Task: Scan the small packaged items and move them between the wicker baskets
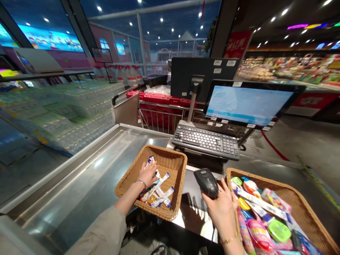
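At checkout counter [87,173], right hand [220,210] clasping scanner [206,182]

Ceiling spotlights [284,11] give bright light; glare streaks the steel surface [79,180]; basket packets [265,209] blur (edges show wide-lens distortion).

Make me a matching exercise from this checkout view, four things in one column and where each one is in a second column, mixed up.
Things:
1. Black barcode scanner
2. Grey keyboard
3. Left wicker basket
4. Right wicker basket

Places:
A. Heaped with packets
B. Gripped in the right hand
C. Around the left hand
D. In front of the monitor

Pairs: 1B, 2D, 3C, 4A
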Demonstrator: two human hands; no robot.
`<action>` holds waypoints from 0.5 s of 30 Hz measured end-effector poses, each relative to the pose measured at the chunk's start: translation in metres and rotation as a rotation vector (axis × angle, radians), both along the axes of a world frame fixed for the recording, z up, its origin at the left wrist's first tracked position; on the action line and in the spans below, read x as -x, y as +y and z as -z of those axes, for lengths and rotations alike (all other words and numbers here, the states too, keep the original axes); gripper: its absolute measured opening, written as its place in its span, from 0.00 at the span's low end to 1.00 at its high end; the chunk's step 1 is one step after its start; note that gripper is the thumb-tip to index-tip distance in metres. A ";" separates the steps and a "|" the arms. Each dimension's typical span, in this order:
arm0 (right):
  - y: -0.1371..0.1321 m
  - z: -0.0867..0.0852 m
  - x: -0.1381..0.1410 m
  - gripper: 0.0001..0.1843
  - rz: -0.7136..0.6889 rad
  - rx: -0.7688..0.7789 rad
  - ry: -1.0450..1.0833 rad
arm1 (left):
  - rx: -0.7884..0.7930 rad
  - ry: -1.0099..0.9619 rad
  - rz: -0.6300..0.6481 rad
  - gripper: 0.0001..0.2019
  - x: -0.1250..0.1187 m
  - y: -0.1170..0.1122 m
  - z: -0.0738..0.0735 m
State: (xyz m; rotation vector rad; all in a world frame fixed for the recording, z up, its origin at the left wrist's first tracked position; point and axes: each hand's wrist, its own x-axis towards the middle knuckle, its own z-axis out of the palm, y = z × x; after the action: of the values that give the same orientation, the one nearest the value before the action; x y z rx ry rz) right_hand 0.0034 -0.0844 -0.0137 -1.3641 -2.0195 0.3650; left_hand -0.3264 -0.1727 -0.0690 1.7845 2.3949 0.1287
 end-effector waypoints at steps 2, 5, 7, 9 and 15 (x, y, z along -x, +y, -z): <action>0.000 0.001 0.001 0.18 -0.003 0.007 -0.004 | 0.027 -0.003 0.019 0.27 0.004 -0.004 0.000; 0.000 0.004 0.002 0.19 -0.009 0.006 -0.010 | 0.070 -0.009 0.034 0.23 0.010 -0.012 -0.002; 0.000 0.005 0.003 0.20 -0.011 0.006 -0.016 | 0.100 0.003 0.026 0.21 0.011 -0.016 -0.003; 0.000 0.006 0.003 0.20 -0.014 0.007 -0.020 | 0.126 0.026 0.005 0.18 0.012 -0.020 -0.006; -0.002 0.004 0.005 0.21 -0.028 0.028 -0.005 | 0.249 0.089 -0.071 0.21 0.005 -0.022 -0.010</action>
State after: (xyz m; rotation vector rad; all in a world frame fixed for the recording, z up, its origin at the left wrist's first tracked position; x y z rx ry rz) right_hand -0.0012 -0.0861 -0.0180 -1.3559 -2.0466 0.4043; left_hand -0.3316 -0.1949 -0.0586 1.6256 2.4108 -0.2358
